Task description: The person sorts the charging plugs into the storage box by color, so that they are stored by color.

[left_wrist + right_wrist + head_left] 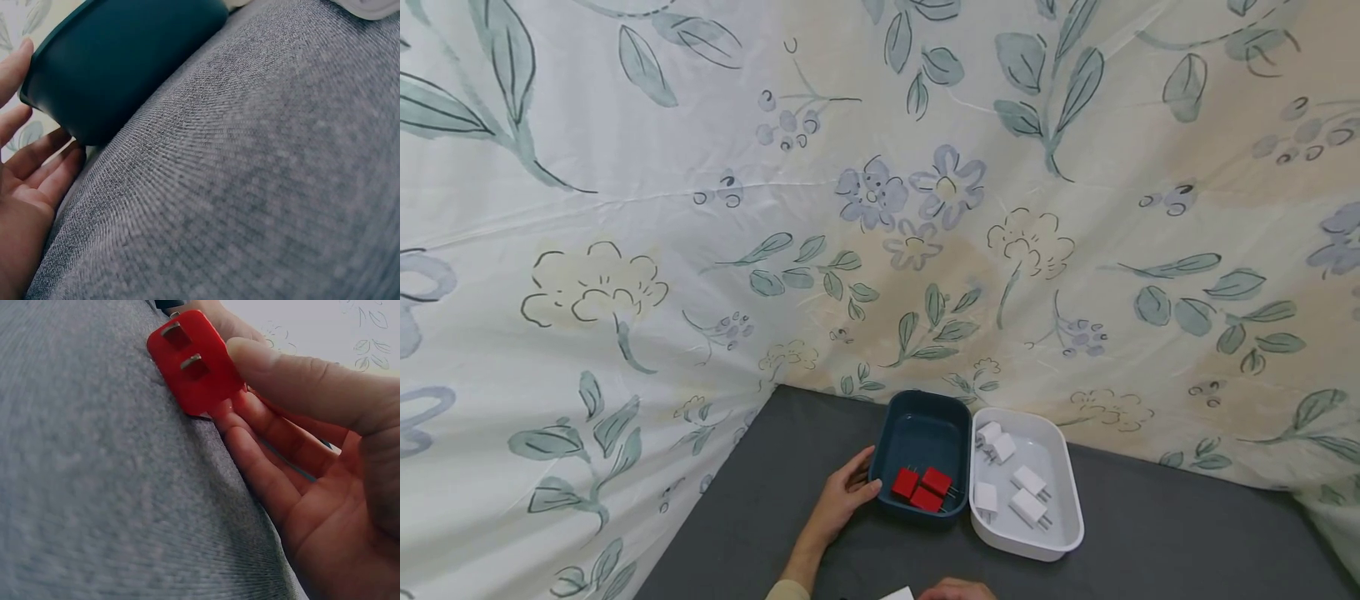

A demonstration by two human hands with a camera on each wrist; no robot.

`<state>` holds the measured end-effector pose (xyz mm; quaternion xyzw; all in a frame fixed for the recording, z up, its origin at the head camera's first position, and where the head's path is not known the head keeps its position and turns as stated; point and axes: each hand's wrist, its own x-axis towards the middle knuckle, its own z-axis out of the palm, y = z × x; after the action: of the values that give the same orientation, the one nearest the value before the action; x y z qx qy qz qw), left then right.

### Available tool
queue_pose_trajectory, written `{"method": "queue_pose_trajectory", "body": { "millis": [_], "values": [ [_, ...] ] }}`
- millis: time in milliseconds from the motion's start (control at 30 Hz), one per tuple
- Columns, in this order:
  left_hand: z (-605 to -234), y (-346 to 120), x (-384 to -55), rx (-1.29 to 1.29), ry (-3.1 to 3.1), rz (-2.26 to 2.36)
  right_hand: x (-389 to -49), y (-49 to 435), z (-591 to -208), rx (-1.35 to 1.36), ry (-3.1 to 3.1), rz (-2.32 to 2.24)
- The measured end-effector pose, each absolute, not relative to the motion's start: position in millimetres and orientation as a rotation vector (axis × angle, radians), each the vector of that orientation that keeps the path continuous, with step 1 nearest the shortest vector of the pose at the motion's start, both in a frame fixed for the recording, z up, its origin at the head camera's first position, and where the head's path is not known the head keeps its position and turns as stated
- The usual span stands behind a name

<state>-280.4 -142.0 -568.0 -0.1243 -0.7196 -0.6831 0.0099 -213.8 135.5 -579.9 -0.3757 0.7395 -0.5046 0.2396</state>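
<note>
My left hand (842, 500) rests at the near left corner of a dark blue bin (917, 402), thumb and fingertips touching its rim and side. In the left wrist view, those fingers are fairly straight against the blue bin (125, 62). Inside the bin lie 3 red charger plugs (927, 498) with metal prongs. My right hand (312, 462) pinches another red charger plug (200, 369) between thumb and fingers, its two prongs facing the camera. Only a bit of the right hand (957, 590) shows at the head view's bottom edge, and the plug is hidden there.
Against the blue bin's right side stands a white bin (1067, 492) holding several white charger plugs (1028, 507). Part of a white thing (898, 594) shows at the bottom edge. Both bins stand on a dark grey tabletop (1187, 542), with floral fabric (880, 250) behind and left.
</note>
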Motion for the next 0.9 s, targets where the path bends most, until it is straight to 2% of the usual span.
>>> {"method": "queue_pose_trajectory", "body": {
  "millis": [300,900],
  "values": [
    [-567.5,-142.1,-279.3,-0.375,-2.248,-2.148,-216.9,137.9,-587.5,-1.168,1.999,-1.372],
    [-568.6,-142.5,-281.5,-0.376,-2.248,-2.153,-219.5,140.7,-585.4,-1.177,1.916,-1.368]
  ]
}}
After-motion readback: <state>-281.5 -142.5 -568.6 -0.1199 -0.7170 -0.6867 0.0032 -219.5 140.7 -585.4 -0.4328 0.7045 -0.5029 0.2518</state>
